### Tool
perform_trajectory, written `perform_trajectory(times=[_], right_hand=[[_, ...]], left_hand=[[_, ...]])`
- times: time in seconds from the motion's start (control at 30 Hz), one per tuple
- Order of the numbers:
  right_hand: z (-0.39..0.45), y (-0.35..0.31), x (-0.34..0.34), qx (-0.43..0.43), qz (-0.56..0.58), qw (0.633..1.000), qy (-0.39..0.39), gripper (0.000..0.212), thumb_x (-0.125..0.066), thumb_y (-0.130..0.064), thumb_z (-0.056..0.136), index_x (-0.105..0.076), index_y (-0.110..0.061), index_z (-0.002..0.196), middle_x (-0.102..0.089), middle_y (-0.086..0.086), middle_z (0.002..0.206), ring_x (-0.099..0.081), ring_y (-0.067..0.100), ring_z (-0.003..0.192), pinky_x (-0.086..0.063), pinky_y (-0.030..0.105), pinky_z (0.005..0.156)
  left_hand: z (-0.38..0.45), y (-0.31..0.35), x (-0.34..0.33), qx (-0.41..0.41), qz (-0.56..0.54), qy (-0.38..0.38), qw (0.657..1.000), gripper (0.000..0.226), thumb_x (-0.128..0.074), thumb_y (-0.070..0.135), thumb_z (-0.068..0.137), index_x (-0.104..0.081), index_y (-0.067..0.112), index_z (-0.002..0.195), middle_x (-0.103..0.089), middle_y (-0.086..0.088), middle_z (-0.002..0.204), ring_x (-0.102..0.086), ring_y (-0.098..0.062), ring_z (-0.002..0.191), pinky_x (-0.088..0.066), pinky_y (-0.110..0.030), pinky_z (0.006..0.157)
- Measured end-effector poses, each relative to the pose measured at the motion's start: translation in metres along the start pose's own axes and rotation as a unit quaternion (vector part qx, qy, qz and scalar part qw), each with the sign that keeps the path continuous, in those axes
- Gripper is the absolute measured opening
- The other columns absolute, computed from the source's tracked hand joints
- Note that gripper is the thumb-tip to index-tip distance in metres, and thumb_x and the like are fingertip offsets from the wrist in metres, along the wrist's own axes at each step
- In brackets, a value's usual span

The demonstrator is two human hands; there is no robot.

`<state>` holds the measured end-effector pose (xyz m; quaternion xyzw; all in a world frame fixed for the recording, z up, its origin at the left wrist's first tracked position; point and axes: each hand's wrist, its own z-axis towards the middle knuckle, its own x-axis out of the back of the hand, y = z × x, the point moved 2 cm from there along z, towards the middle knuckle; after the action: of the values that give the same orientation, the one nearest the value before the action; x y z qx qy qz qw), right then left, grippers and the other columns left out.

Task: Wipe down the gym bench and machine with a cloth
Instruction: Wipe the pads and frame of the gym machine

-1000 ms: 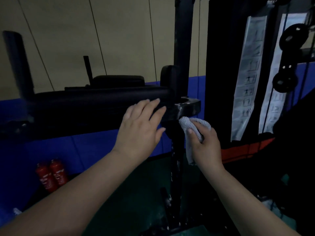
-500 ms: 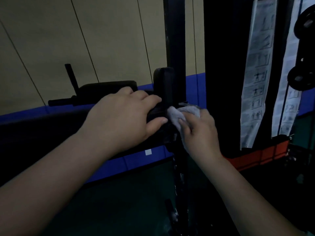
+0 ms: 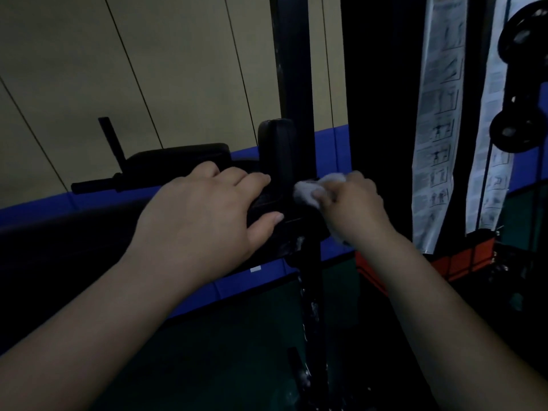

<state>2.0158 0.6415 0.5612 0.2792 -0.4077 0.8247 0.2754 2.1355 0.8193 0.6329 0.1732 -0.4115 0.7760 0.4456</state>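
At the right end of the black padded bench (image 3: 89, 232), where it meets the dark upright post (image 3: 293, 84) of the machine, I see both bare hands working in dim light. My left hand (image 3: 204, 215) grips the end of the bench, fingers curled over its top edge and the thumb pressed against its near side. My right hand (image 3: 353, 209) is bunched around a pale cloth (image 3: 308, 191), holding it against the dark metal just beside the post, right of the bench end; the cloth shows as a light wad poking out past the knuckles toward the left hand, close to it but not touching. A small upright black pad (image 3: 275, 149) stands behind the two hands, against the post. Farther back on the left, another black pad (image 3: 178, 155) sits with a thin handle (image 3: 111, 140) rising from it. On the right, two long printed exercise charts (image 3: 439, 120) hang down, with black pulley wheels (image 3: 519, 84) near the right edge. A beige wall (image 3: 148, 69) with a blue band along its base lies behind everything.
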Motion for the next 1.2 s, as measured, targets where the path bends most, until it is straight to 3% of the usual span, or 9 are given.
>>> perform_trajectory(times=[0.13,0.33,0.5,0.63,0.77,0.87,1.0,1.1,1.2], right_hand=[[-0.007,0.014,0.009,-0.055,0.139,0.982,0.115,0.036,-0.047,-0.036,0.097,-0.061,-0.010,0.118,-0.044,0.015,0.120,-0.049,0.032,0.107,-0.048,0.040,0.084],[-0.053,-0.024,-0.020,0.136,0.142,0.974,0.114,0.034,-0.042,-0.049,0.093,-0.061,-0.033,0.116,-0.043,0.003,0.121,-0.047,0.023,0.109,-0.049,0.038,0.086],[-0.019,0.042,-0.013,-0.077,0.211,0.963,0.147,0.029,-0.051,-0.037,0.095,-0.065,-0.018,0.112,-0.046,0.008,0.115,-0.055,0.026,0.100,-0.045,0.027,0.078],[-0.055,0.023,-0.030,-0.098,0.331,0.926,0.152,0.030,-0.052,-0.029,0.096,-0.056,-0.016,0.124,-0.043,-0.003,0.114,-0.052,0.002,0.092,-0.035,0.001,0.070],[-0.108,-0.008,-0.057,-0.092,0.410,0.888,0.185,0.017,-0.053,-0.020,0.097,-0.055,-0.023,0.113,-0.058,-0.022,0.097,-0.058,-0.005,0.092,-0.038,0.002,0.075],[-0.137,-0.034,-0.065,-0.051,0.465,0.877,0.114,0.017,-0.058,-0.032,0.094,-0.056,-0.015,0.097,-0.057,-0.016,0.074,-0.059,0.003,0.070,-0.045,0.011,0.064],[-0.158,-0.049,-0.078,0.012,0.556,0.828,0.068,0.023,-0.052,-0.028,0.097,-0.060,-0.013,0.113,-0.047,-0.014,0.090,-0.046,0.001,0.079,-0.039,0.002,0.074],[-0.147,-0.042,-0.064,-0.052,0.505,0.849,0.149,0.013,-0.055,-0.028,0.096,-0.057,-0.020,0.105,-0.050,-0.019,0.085,-0.057,-0.005,0.080,-0.045,0.009,0.072],[-0.128,-0.041,-0.050,-0.071,0.424,0.882,0.195,0.036,-0.053,-0.016,0.097,-0.050,-0.018,0.133,-0.042,-0.022,0.109,-0.044,-0.021,0.101,-0.032,-0.001,0.085]], left_hand=[[-0.003,0.000,-0.001,0.002,-0.005,0.001,1.000,0.060,-0.030,0.063,0.086,-0.057,0.027,0.126,-0.068,0.006,0.106,-0.059,-0.021,0.087,-0.042,-0.028,0.056],[-0.011,-0.010,0.007,0.023,-0.034,-0.015,0.999,0.063,-0.029,0.070,0.085,-0.049,0.033,0.131,-0.064,0.009,0.117,-0.059,-0.018,0.101,-0.046,-0.031,0.063],[-0.030,-0.034,0.012,0.044,-0.013,-0.021,0.999,0.072,-0.024,0.078,0.082,-0.055,0.031,0.128,-0.067,0.006,0.113,-0.062,-0.023,0.096,-0.028,-0.022,0.052],[-0.037,-0.032,0.011,0.051,0.011,-0.028,0.998,0.070,-0.027,0.071,0.084,-0.057,0.026,0.127,-0.069,0.001,0.109,-0.063,-0.026,0.092,-0.027,-0.024,0.053],[-0.036,-0.027,0.012,0.049,0.022,-0.017,0.998,0.064,-0.034,0.066,0.085,-0.060,0.022,0.123,-0.070,-0.004,0.102,-0.064,-0.028,0.087,-0.021,-0.022,0.050],[-0.037,-0.027,0.011,0.051,0.013,-0.001,0.999,0.063,-0.035,0.067,0.088,-0.058,0.022,0.126,-0.069,-0.005,0.106,-0.063,-0.029,0.091,-0.027,-0.025,0.053],[-0.039,-0.030,0.014,0.054,-0.008,0.000,0.999,0.064,-0.035,0.068,0.086,-0.052,0.028,0.133,-0.065,-0.003,0.116,-0.060,-0.027,0.100,-0.034,-0.029,0.058],[-0.046,-0.039,0.019,0.054,-0.043,-0.014,0.998,0.066,-0.033,0.068,0.081,-0.048,0.032,0.134,-0.062,0.001,0.124,-0.055,-0.025,0.110,-0.044,-0.033,0.066],[-0.057,-0.054,0.021,0.064,-0.060,-0.020,0.996,0.066,-0.032,0.069,0.081,-0.048,0.032,0.133,-0.061,0.000,0.123,-0.053,-0.026,0.111,-0.050,-0.040,0.070]])
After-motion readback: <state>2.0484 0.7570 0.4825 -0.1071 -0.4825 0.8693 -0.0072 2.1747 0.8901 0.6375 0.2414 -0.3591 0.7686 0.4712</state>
